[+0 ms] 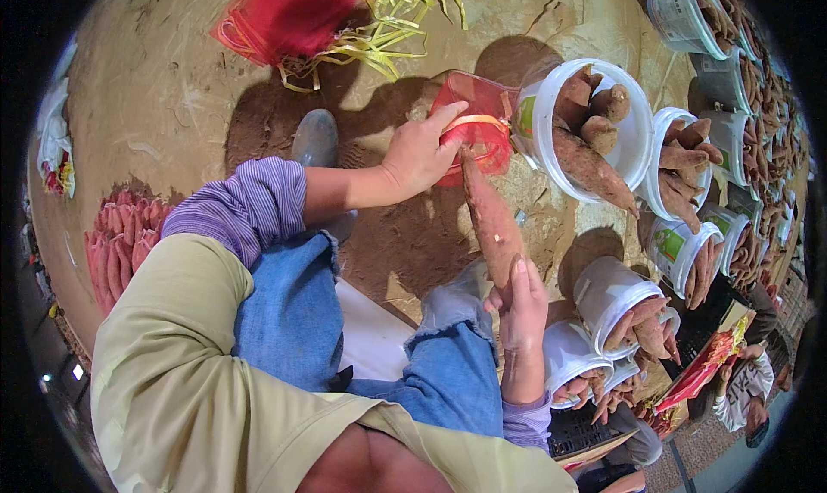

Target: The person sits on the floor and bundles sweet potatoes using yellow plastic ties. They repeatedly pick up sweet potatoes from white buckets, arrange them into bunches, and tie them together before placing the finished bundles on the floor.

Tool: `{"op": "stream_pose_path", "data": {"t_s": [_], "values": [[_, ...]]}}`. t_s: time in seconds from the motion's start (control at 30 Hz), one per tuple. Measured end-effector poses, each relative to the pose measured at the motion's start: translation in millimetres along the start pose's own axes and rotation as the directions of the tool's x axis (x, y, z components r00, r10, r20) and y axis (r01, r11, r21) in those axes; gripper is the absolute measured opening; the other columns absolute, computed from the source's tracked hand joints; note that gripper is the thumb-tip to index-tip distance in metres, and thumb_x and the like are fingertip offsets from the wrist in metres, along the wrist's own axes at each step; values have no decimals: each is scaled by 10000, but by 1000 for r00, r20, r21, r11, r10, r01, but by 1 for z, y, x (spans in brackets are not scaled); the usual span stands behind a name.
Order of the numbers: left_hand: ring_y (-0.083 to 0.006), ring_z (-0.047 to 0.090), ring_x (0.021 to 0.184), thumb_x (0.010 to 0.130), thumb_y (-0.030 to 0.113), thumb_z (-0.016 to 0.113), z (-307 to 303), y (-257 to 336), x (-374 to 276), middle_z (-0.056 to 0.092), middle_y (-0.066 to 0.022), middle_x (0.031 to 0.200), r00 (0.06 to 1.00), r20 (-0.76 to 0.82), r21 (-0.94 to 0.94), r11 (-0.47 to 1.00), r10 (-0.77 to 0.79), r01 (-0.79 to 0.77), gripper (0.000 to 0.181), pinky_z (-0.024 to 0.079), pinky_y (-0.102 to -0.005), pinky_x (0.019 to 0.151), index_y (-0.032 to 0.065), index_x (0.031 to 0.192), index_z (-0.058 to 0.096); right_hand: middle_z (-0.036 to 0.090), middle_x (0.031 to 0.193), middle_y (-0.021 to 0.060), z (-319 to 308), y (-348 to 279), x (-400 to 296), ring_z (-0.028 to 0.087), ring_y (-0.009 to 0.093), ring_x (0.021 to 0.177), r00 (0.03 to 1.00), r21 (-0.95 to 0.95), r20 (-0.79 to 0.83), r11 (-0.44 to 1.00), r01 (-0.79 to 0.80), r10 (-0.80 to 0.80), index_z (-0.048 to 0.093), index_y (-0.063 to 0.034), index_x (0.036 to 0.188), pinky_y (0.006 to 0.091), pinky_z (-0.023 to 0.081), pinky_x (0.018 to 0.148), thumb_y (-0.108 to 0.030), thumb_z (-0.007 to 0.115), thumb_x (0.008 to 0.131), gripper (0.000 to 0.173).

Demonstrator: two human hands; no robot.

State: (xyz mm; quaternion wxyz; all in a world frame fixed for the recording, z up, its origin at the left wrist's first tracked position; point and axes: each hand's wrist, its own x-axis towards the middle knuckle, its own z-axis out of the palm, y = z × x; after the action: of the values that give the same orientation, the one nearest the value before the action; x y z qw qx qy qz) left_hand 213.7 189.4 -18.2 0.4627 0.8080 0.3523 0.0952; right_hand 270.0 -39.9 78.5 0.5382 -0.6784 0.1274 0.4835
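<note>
My left hand point(423, 150) grips the rim of a red mesh bag point(465, 99), which has an orange band around its mouth. In my right hand point(522, 299) is a long sweet potato point(490, 218), held by its near end. Its far tip is at the bag's mouth, just beside my left fingers. To the right of the bag stands a white plastic bucket point(535, 115), tilted in view, with several sweet potatoes point(588, 153) inside. Whether the bag has anything in it, I cannot tell.
A stack of red mesh bags point(291, 14) with yellow ties point(394, 34) lies ahead on the dirty floor. More buckets point(614, 292) of sweet potatoes line the right side. Filled red bags point(126, 241) stand at left. Other people point(749, 383) sit at lower right.
</note>
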Motion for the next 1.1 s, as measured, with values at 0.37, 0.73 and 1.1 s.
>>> {"op": "stream_pose_path", "data": {"t_s": [0.37,0.73,1.1], "values": [[-364,626,709,886,215,512,8,5,-26,634,-185,803,929,230,46,950,290,-309,455,498,-467,626,141,1328,433,557,864,36,57,17,82,485,112,640,976,255,214,967,-18,-38,488,-72,1128,274,435,578,-361,411,983,333],[-426,615,770,887,278,501,-10,-8,-10,629,-253,835,981,193,114,993,-33,11,514,485,-514,699,157,1368,368,566,843,36,58,20,111,391,82,546,935,381,355,913,-147,2,515,-81,1135,212,323,463,-394,445,967,362],[-421,620,795,926,187,460,-4,-3,-12,623,-267,874,961,254,-228,959,-108,168,518,482,-478,710,123,1412,291,553,850,55,61,33,138,372,78,514,858,571,513,758,-316,-28,496,-41,1146,200,304,415,-420,438,963,425]]}}
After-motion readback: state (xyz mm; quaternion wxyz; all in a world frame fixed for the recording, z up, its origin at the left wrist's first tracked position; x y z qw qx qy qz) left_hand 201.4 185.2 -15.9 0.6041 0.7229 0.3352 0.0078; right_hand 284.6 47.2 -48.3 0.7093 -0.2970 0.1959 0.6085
